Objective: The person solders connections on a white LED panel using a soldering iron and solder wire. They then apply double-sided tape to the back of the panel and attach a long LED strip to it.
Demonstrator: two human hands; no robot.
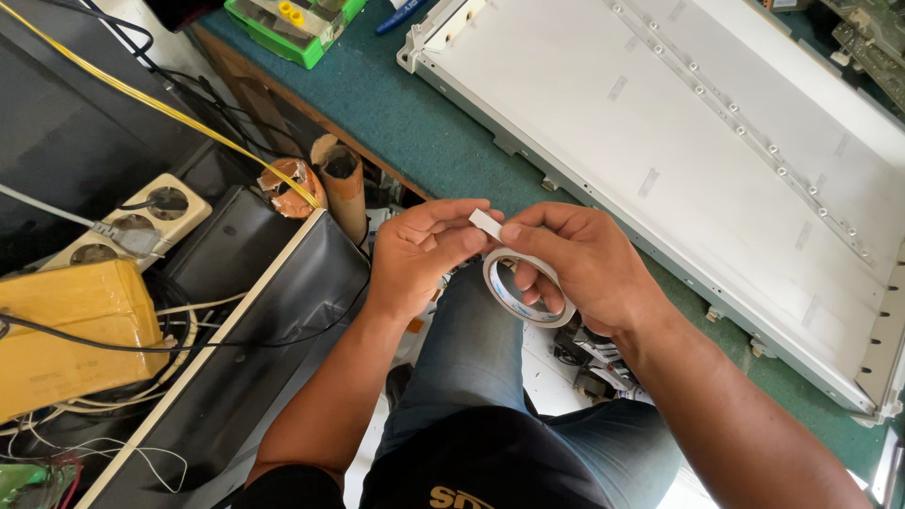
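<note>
Two hands meet above the person's lap, over the blue jeans [471, 358]. The right hand [575, 269] holds a roll of white tape [520, 290] with its fingers through the ring, and its thumb pinches the loose tape end [486, 223]. The left hand [419, 254] pinches the same end from the other side. Beyond the right hand, a large white panel [716, 179] lies on the green worktop [396, 104]. Left of the left hand stand a cardboard tube [344, 188] and a power strip [132, 226].

Bare forearms with no sleeves, left hand [419, 254] and right hand [575, 264] without gloves, rings or watch, blue denim jeans over the knee at six o'clock, dark top with yellow lettering at the hem
</note>
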